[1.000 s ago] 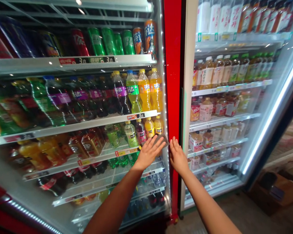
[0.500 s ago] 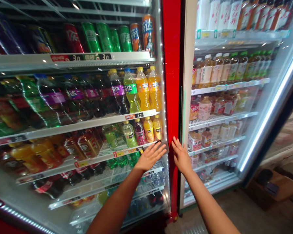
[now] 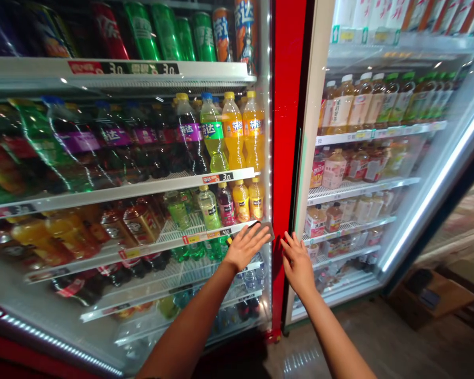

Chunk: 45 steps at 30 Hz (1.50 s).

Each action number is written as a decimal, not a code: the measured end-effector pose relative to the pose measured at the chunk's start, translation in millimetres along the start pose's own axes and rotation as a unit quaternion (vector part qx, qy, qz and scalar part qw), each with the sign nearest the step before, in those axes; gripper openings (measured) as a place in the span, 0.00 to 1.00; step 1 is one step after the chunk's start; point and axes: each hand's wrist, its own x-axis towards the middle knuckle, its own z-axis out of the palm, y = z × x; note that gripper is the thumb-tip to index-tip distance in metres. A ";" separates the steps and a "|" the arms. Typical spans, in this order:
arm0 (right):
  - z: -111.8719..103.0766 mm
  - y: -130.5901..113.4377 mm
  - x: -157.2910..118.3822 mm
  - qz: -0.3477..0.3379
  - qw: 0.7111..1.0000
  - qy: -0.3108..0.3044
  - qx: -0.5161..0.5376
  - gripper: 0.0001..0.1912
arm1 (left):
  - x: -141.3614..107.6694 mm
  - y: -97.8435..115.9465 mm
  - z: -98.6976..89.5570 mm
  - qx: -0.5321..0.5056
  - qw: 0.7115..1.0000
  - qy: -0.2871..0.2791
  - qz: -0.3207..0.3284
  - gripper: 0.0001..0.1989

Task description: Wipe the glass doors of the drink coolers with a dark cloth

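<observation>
Red-framed drinks cooler (image 3: 287,116) stood directly before both hands, its glass front to the left of the upright red edge. Long and slightly spread, the fingers of the left hand (image 3: 248,245) lay over a dark flat piece (image 3: 270,231), which showed past the fingertips; whether they pressed on it or gripped it, I could not tell. Near the outer side of the red edge, the right hand (image 3: 298,260) had its fingers a little bent and apart, pinching nothing visible; contact there was unclear. Just beyond the left hand, small yellow-capped juice bottles (image 3: 240,201) stood in line with a purple bottle (image 3: 225,204) and a pale green one (image 3: 208,207), above a price tag (image 3: 225,231) reading 4.0. One shelf higher were orange Fanta bottles (image 3: 233,131), a green-labelled bottle (image 3: 212,131) and a purple-labelled one (image 3: 190,131), and above those, green cans (image 3: 142,31) and a red can (image 3: 109,31). To the right, a pale-framed cooler (image 3: 315,95) held green-capped bottles (image 3: 390,97) beside white-capped ones (image 3: 343,102). Farther out, a bright light strip (image 3: 426,184) ran diagonally, and a brown box (image 3: 454,295) sat low at the right.
</observation>
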 end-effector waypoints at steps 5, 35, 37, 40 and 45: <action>1.4 1.7 -1.4 -0.026 0.999 -0.031 -0.013 0.26 | 9.5 -26.2 -15.8 -0.004 0.995 0.014 -0.097 0.38; 45.2 -86.0 42.5 -0.167 0.975 -0.100 -0.108 0.47 | -95.1 -56.4 -57.3 0.062 0.937 0.032 -0.344 0.37; 53.6 -86.6 40.9 -0.153 0.977 -0.098 -0.113 0.48 | -107.1 -47.1 -53.0 0.078 0.916 0.057 -0.389 0.37; 60.0 -85.1 38.3 -0.151 0.978 -0.090 -0.110 0.51 | -115.7 -25.9 -38.1 0.067 0.931 0.037 -0.358 0.36; 56.1 -80.2 38.9 -0.166 0.975 -0.086 -0.118 0.52 | -106.1 -28.8 -36.0 0.043 0.966 0.007 -0.255 0.35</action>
